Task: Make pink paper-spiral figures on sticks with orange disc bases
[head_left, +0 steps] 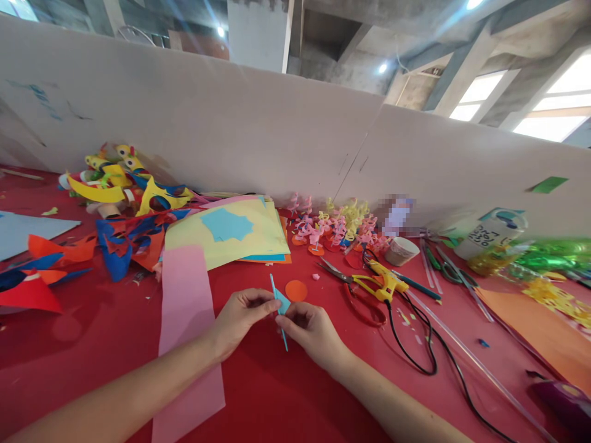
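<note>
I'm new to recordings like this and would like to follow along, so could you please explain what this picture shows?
There is no machine here: a person works with two bare hands, and the single picture comes from a camera worn on the head, looking forward and down.

The left hand and right hand together hold a thin light-blue strip and a small light-blue paper piece; whether these are joined is hard to tell.

On the red table, an orange disc lies just beyond the hands. A pink sheet lies under the left forearm. To the right are scissors and a yellow glue gun. Farther back are a pale yellow sheet and a paper cup.
</note>
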`<state>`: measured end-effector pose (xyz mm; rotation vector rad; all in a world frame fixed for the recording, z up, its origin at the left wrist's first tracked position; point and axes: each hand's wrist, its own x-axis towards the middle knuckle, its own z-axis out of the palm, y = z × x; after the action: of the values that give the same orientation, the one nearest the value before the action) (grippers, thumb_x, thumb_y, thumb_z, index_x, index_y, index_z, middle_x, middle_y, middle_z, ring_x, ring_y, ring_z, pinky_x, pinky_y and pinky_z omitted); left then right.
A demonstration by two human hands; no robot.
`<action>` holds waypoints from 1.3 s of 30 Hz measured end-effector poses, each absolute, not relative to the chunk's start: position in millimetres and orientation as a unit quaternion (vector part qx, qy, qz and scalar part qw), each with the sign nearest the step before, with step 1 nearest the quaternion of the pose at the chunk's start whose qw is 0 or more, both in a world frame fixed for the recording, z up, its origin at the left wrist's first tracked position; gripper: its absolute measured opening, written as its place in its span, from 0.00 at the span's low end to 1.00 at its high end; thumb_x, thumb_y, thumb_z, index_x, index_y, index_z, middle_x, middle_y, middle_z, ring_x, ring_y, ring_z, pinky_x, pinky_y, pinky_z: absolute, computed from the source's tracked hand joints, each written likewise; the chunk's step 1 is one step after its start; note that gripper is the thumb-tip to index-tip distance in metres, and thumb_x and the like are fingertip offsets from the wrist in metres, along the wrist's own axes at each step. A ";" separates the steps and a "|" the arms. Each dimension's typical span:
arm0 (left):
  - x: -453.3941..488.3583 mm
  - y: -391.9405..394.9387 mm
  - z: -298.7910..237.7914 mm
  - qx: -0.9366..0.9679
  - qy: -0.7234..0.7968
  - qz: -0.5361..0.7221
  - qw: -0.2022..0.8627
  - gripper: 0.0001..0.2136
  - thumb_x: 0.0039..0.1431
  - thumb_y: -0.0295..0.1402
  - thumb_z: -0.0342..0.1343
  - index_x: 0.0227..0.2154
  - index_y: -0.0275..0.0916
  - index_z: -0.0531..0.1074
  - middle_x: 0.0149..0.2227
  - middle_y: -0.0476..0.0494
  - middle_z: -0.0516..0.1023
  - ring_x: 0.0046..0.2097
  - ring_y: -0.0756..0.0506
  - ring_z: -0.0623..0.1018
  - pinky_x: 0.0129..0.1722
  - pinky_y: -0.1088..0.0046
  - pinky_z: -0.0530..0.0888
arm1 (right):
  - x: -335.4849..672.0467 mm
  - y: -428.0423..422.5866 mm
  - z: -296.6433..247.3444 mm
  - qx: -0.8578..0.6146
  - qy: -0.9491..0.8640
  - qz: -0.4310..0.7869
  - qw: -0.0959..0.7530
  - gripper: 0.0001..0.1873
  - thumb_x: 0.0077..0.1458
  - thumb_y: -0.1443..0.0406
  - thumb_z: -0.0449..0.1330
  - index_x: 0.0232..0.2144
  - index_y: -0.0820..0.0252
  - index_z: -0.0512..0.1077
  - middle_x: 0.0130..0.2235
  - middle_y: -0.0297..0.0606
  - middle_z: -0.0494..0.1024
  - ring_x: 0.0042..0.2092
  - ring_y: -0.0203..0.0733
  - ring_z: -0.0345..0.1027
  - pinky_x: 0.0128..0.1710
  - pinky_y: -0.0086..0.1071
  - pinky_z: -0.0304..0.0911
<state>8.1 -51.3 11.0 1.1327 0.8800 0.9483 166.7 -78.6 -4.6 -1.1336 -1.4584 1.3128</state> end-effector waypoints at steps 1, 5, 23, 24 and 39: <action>8.2 -51.2 11.0 0.498 0.396 0.422 0.646 0.04 0.45 0.33 0.63 0.23 0.38 0.76 0.24 0.50 0.74 0.29 0.51 0.71 0.32 0.76 0.67 | 167.0 -78.0 -5.6 -0.457 -0.585 0.514 0.430 0.15 0.47 0.55 0.60 0.21 0.60 0.66 0.21 0.31 0.69 0.23 0.32 0.61 0.23 0.25 0.57; 8.6 -50.9 10.4 0.498 0.402 0.416 0.646 0.04 0.44 0.33 0.63 0.22 0.38 0.76 0.23 0.51 0.74 0.28 0.51 0.70 0.31 0.76 0.67 | 168.2 -77.8 -4.1 -0.452 -0.606 0.495 0.429 0.14 0.49 0.57 0.59 0.21 0.61 0.66 0.21 0.31 0.70 0.24 0.32 0.62 0.25 0.25 0.58; 6.5 -48.0 10.0 0.528 0.381 0.407 0.640 0.04 0.49 0.34 0.60 0.24 0.39 0.76 0.25 0.51 0.74 0.30 0.50 0.71 0.34 0.75 0.68 | 167.1 -79.4 -3.5 -0.429 -0.588 0.535 0.429 0.13 0.52 0.56 0.57 0.26 0.60 0.68 0.24 0.33 0.73 0.26 0.34 0.66 0.27 0.26 0.62; 6.9 -48.0 11.3 0.530 0.388 0.406 0.636 0.04 0.48 0.34 0.61 0.24 0.39 0.76 0.25 0.51 0.74 0.30 0.51 0.71 0.34 0.75 0.67 | 166.9 -79.2 -4.4 -0.428 -0.583 0.539 0.432 0.13 0.51 0.56 0.58 0.26 0.60 0.68 0.24 0.33 0.73 0.26 0.34 0.66 0.27 0.26 0.62; 2.3 -47.7 15.0 0.559 0.342 0.367 0.661 0.05 0.50 0.34 0.60 0.28 0.38 0.75 0.27 0.48 0.77 0.31 0.48 0.74 0.38 0.70 0.69 | 169.4 -81.6 5.6 -0.394 -0.592 0.557 0.430 0.18 0.54 0.53 0.54 0.26 0.62 0.70 0.23 0.34 0.71 0.24 0.33 0.64 0.26 0.26 0.60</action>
<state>2.3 -47.7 15.0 1.2637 0.7727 0.8302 169.4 -81.6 5.6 -0.9831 -1.4765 1.3895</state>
